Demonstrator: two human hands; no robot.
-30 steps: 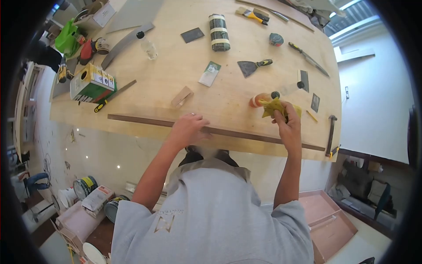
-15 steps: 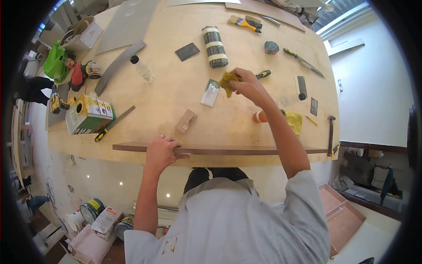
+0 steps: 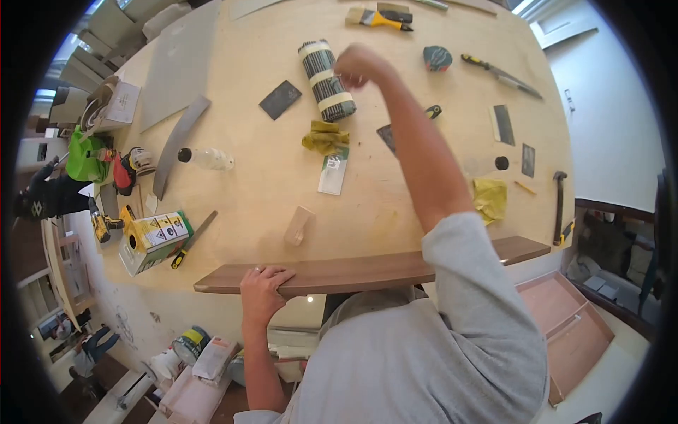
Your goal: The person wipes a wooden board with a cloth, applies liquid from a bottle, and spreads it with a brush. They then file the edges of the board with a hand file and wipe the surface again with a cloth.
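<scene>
My left hand (image 3: 263, 293) grips the front edge of a long brown wooden board (image 3: 367, 272), its fingers lying over the top face. The board lies along the near edge of the table. Out over the table, my right hand (image 3: 364, 68) is smeared by motion, with its fingers curled beside a roll wrapped in printed paper and bands of tape (image 3: 326, 79). A crumpled mustard-yellow cloth (image 3: 323, 136) lies just below the roll, overlapping a white packaged card (image 3: 332, 175). Nearer the board is a pinkish block (image 3: 299, 225).
Left on the table are a clear bottle (image 3: 212, 159), a metal can (image 3: 155, 240), a file (image 3: 195, 239) and a drill (image 3: 104, 221). To the right lie a yellow cloth (image 3: 490, 200), a hammer (image 3: 559, 205) and a handsaw (image 3: 503, 75). Brushes (image 3: 378, 19) lie at the back.
My right hand has let go of the yellow cloth and moved up to the roll. The board has tilted so its broad face shows, with my left hand still on it.
</scene>
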